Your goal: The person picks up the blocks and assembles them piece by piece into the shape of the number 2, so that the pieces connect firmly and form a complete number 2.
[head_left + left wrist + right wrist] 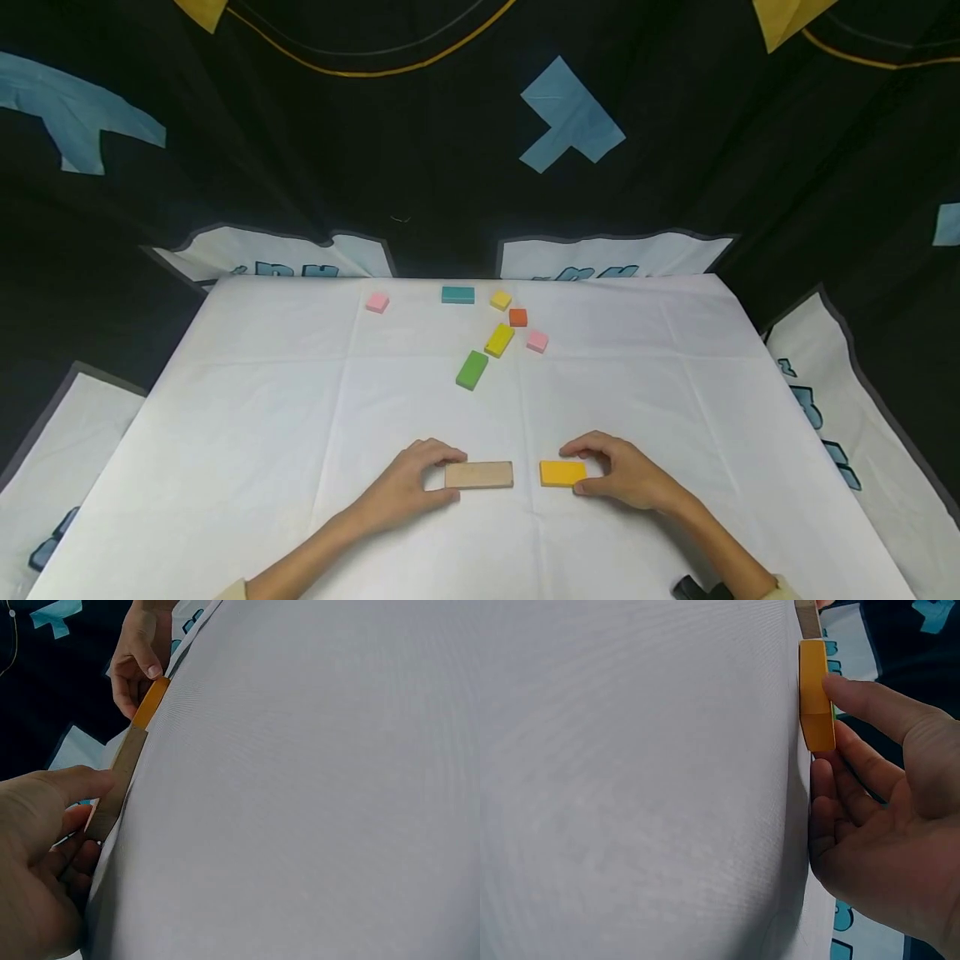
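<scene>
A long plain wooden block (478, 475) lies flat near the front of the white table. My left hand (415, 479) pinches its left end between thumb and fingers; the left wrist view shows the thumb along the near side of the block (118, 784). To the right, across a short gap, is a shorter orange-yellow block (562, 474). Thumb and fingers of my right hand (622, 472) hold it by its right end. In the right wrist view the thumb rests on the near edge of this block (816, 694), and the other fingertips are partly hidden behind it.
Farther back on the white cloth (247, 400) lie small blocks: green (472, 370), yellow (499, 340), orange-red (518, 317), pale yellow (501, 300), teal (457, 295) and pink ones (537, 341) at either side. A black object (697, 588) sits by the right forearm.
</scene>
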A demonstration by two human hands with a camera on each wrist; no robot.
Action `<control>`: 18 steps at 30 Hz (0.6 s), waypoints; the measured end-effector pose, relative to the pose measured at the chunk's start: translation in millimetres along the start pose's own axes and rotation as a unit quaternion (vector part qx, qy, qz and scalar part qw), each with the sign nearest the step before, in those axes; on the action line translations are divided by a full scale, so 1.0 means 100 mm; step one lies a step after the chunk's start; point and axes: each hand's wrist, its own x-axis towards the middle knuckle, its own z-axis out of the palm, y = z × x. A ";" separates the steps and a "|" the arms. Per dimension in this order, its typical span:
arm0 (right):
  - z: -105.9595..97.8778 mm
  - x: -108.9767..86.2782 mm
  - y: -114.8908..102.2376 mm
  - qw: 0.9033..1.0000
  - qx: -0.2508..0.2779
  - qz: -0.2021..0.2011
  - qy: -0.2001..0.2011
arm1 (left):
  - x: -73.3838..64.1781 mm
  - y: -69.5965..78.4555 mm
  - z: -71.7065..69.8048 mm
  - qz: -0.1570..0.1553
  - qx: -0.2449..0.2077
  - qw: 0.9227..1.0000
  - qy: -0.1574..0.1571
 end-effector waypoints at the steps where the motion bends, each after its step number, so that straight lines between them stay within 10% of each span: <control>1: 0.00 0.00 0.00 1.000 -0.003 0.001 -0.001 | 0.00 0.00 0.00 0.002 0.001 1.000 0.002; 18: -0.02 0.02 0.05 1.000 -0.008 -0.014 -0.015 | 0.05 0.06 0.06 -0.016 0.019 1.000 0.011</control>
